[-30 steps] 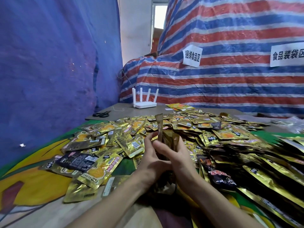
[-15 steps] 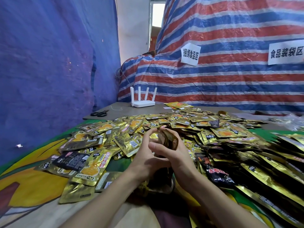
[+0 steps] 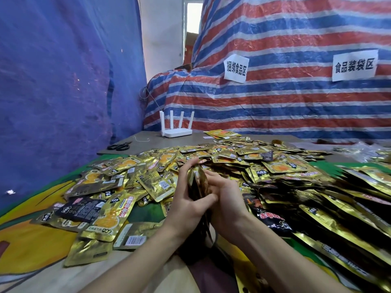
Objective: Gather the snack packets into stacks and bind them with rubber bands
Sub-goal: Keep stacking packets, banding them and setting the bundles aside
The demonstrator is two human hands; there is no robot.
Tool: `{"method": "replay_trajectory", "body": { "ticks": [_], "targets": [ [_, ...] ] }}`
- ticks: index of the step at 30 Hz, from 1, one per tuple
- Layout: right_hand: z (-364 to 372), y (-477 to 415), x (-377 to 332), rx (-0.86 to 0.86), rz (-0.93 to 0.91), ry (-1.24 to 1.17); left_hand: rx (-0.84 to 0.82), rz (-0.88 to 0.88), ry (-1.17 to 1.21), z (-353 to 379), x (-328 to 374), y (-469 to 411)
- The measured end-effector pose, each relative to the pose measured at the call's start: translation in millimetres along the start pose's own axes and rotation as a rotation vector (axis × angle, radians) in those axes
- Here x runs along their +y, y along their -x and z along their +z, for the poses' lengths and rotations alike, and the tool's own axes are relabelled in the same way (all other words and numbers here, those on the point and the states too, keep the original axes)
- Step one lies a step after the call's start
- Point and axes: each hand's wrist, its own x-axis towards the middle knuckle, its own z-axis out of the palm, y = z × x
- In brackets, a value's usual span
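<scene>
tall packet that stuck up at 12 o'clock of the stack of packets is now pushed down level with the rest; left hand fingers went from curled to straight along its 9 o'clock face, thumb hooked over the near edge; right hand now presses flat at 3 o'clock

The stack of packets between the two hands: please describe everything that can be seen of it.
The stack of packets is a bundle of glossy gold and dark foil packets, seen edge-on and standing roughly upright above the loose pile. The left hand grips one side, thumb across the front; the right hand presses the other. No rubber band is visible on it.
</scene>
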Motion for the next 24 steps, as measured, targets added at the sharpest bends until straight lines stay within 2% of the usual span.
{"method": "replay_trajectory", "body": {
  "ticks": [3,6,9,14,18,21,24],
  "targets": [
    [0.7,3.4,0.1,0.028,-0.096,0.233,0.030,0.036,-0.043,-3.5,-1.1,-0.5],
    [1.1,10.6,-4.3,0.050,-0.313,0.581,0.012,0.101,-0.082,-6.7,3.5,0.2],
    [-5.8,27.5,-14.2,0.039,-0.449,0.711,-0.062,0.183,-0.108,-1.3,16.3,3.9],
    [-36.3,73.6,-36.9,-0.004,-0.488,0.825,-0.178,0.161,-0.120,21.3,37.9,15.0],
    [-57.7,115.9,-59.0,0.015,-0.489,0.845,-0.354,0.157,-0.102,57.3,60.8,30.0],
    [-73.0,143.7,-72.1,0.062,-0.499,0.909,-0.417,0.198,-0.126,84.8,74.2,37.6],
    [-93.5,165.9,-86.7,0.199,-0.531,1.092,-0.438,0.215,-0.126,110.8,83.1,43.4]
  ]
}}
